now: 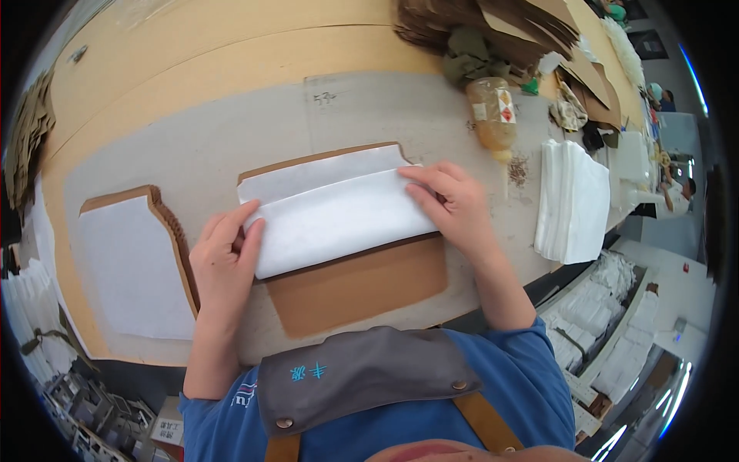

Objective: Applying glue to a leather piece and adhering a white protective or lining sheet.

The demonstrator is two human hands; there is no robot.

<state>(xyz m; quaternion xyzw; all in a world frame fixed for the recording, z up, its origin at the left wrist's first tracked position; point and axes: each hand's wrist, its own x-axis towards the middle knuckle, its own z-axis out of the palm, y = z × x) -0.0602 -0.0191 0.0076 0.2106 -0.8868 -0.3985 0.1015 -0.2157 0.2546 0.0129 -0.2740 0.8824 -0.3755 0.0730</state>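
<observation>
A white sheet (339, 212) lies folded over a brown cardboard template (362, 289) on the grey work surface (231, 131). My left hand (225, 258) presses its fingers on the sheet's left end, thumb and fingers pinching the folded edge. My right hand (450, 204) lies flat on the sheet's right end, fingers pointing left along the fold. The lower half of the template shows bare below the sheet.
A stack of brown templates topped with a white sheet (135, 266) lies to the left. To the right sit a pile of white sheets (573, 200), a clear bottle of amber liquid (493, 115) and heaps of brown cardboard pieces (500, 31). Another person (677, 192) works far right.
</observation>
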